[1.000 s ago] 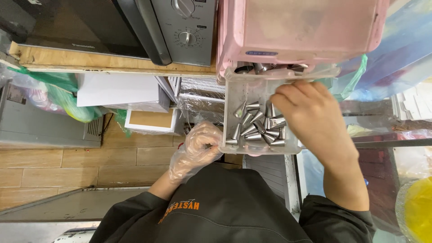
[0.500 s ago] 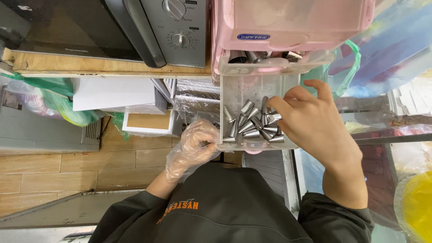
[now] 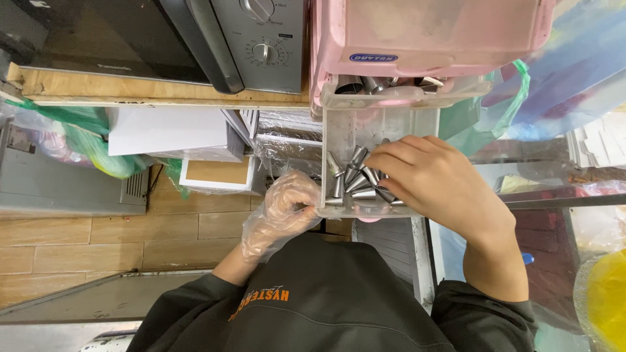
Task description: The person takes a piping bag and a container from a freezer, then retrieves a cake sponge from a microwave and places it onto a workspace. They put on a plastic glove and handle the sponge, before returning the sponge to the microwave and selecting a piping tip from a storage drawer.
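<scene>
Digging among the metal nozzles [image 3: 355, 182] in the pulled-out clear drawer [image 3: 365, 127], my bare right hand [image 3: 440, 189] curls its fingers over them, though I cannot tell if it grips one. My gloved left hand [image 3: 280, 215] pinches the drawer's near-left corner, apparently steadying it. A pink bin [image 3: 430, 32] sits above; a microwave [image 3: 195, 36] stands far left.

Dark sweatshirt with orange chest lettering; clear plastic glove on the left hand [image 3: 279, 212].

Metal nozzles [image 3: 355, 179] in drawer [image 3: 365, 127]
</scene>
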